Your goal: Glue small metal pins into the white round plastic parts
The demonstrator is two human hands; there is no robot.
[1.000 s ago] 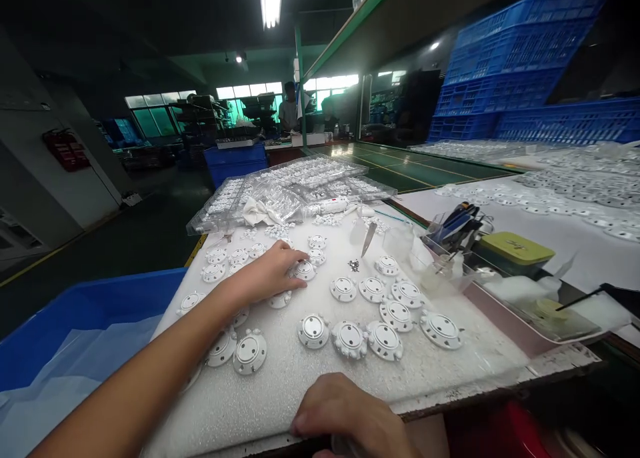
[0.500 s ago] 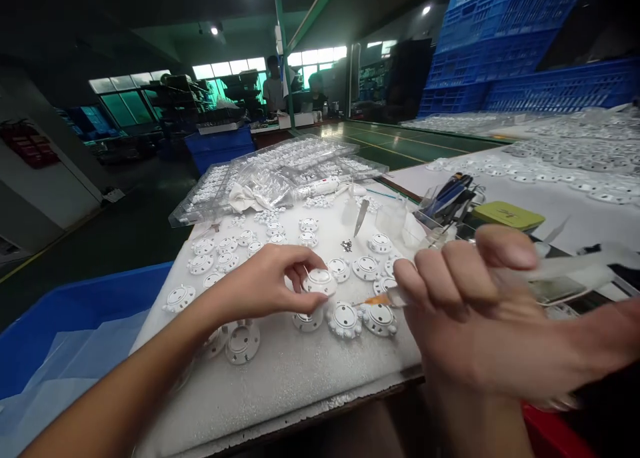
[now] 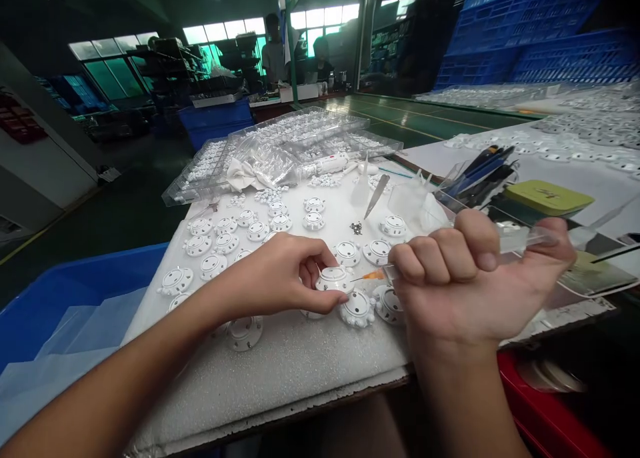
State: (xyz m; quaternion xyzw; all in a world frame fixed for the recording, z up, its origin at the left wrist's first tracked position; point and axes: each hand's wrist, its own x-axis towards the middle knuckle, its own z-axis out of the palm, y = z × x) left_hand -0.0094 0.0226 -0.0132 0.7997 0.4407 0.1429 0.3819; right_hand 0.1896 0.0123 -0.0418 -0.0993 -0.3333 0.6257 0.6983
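My left hand [image 3: 283,275] pinches a small round white plastic part [image 3: 334,279] just above the white foam pad [image 3: 280,371]. My right hand [image 3: 467,278] is closed in a fist round a clear syringe [image 3: 520,239], thumb on its plunger end. The syringe's orange tip [image 3: 373,276] points left, almost touching the held part. Several more round white parts [image 3: 357,308] lie scattered over the pad around both hands.
Clear trays of small white pieces [image 3: 300,145] stand at the pad's far end. A clear box with pens and tools [image 3: 475,178] and a yellow-green pad [image 3: 549,197] are to the right. A blue bin [image 3: 60,311] lies left. People stand far back.
My left hand picked one part off the pad and now holds it lifted. My right hand rose from the table edge with the syringe and brought its tip to the part.
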